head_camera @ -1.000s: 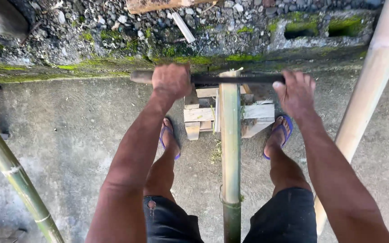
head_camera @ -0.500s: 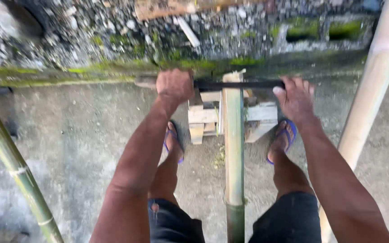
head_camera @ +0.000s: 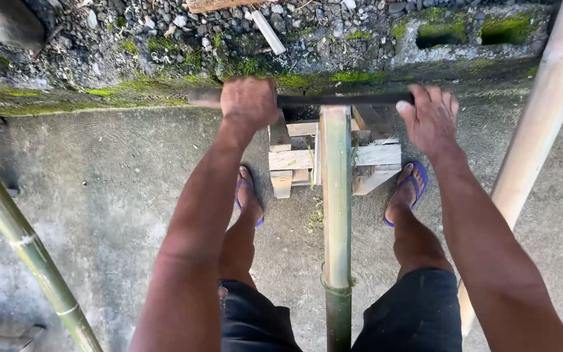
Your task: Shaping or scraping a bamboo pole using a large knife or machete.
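Both hands, left hand point(head_camera: 249, 103) and right hand point(head_camera: 430, 117), clamp the dark metal bar point(head_camera: 333, 100) across the upright green bamboo pole point(head_camera: 337, 215); uneven pressure could slip it sideways off the pole.

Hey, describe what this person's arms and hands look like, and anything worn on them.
Both arms are bare from the top of the picture down to the hands: no sleeves show. The left hand and the right hand wear no gloves, and no watch, ring or wristband can be seen. The forearms look lean and sinewy. Further down, dark shorts and blue flip-flops are worn.
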